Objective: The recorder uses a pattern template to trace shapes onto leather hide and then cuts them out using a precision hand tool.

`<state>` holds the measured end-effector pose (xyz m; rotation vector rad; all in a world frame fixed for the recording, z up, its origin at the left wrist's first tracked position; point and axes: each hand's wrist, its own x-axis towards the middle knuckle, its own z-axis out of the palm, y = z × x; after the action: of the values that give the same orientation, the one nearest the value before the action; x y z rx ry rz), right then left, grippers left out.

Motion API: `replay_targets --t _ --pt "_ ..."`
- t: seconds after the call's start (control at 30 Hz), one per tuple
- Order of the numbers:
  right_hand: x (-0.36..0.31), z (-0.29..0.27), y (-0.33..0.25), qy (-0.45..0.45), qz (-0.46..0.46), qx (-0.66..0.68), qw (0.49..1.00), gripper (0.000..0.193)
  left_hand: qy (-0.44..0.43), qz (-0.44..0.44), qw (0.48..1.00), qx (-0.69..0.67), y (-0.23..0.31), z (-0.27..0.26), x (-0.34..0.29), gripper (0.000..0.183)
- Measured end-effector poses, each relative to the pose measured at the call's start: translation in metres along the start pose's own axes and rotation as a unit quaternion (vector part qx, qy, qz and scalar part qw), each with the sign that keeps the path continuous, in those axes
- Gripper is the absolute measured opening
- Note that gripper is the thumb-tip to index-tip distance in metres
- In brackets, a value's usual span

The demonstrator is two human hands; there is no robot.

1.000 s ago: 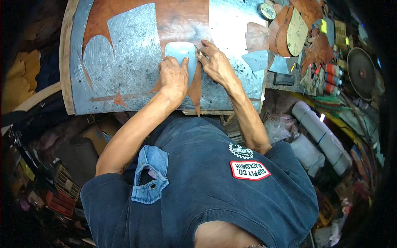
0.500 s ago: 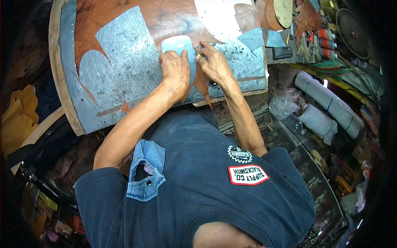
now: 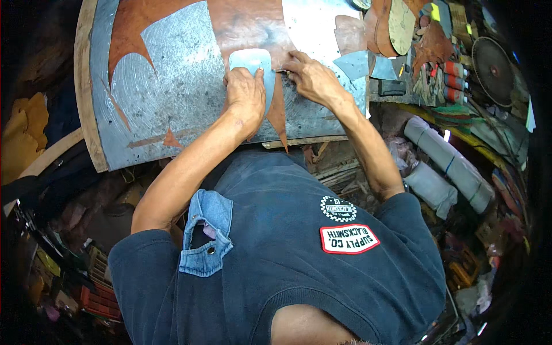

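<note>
A smooth pale grey-blue template point(image 3: 251, 57) with rounded corners lies on brown leather point(image 3: 247, 29) on the metal-topped worktable point(image 3: 178, 75). My left hand point(image 3: 244, 92) presses on the template, fingers bent at its left side and thumb up along its right part. Just right of the template, my right hand point(image 3: 310, 77) is closed in a pinch at the leather's cut edge. A thin bit of something shows at its fingertips, too small to name. Below, a pointed leather strip point(image 3: 277, 109) hangs toward the table's near edge.
A small leather scrap point(image 3: 171, 138) lies at the table's near left. To the right are a dark case point(image 3: 392, 87), red bottles point(image 3: 454, 82) and a round toothed disc point(image 3: 491, 72). Wrapped rolls point(image 3: 448, 164) lie beyond my right arm.
My right hand has moved slightly right and away from the template's edge, with its elbow further out. My left hand stays on the template. The whole view has shifted a little.
</note>
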<state>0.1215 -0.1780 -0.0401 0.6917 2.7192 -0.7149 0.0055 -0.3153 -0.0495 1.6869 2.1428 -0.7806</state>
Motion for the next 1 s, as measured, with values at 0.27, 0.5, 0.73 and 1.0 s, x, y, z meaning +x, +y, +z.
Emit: replay_targets --t 0.27,0.5,0.73,1.0 --pt "0.004 -0.009 0.022 -0.022 -0.054 0.016 0.998 0.028 0.023 -0.036 0.997 -0.064 0.003 0.003 -0.005 0.078" --pt "0.006 -0.013 0.044 -0.036 -0.093 0.047 0.994 0.033 0.176 -0.06 0.926 -0.327 -0.002 0.029 -0.034 0.082" --pt "-0.044 -0.019 0.023 -0.041 0.052 0.268 0.961 0.033 0.269 -0.09 0.833 -0.474 0.062 0.057 -0.114 0.078" --pt "-0.091 0.016 -0.008 -0.062 -0.061 0.16 0.983 0.028 0.337 -0.201 0.838 -0.38 0.025 0.035 -0.111 0.054"
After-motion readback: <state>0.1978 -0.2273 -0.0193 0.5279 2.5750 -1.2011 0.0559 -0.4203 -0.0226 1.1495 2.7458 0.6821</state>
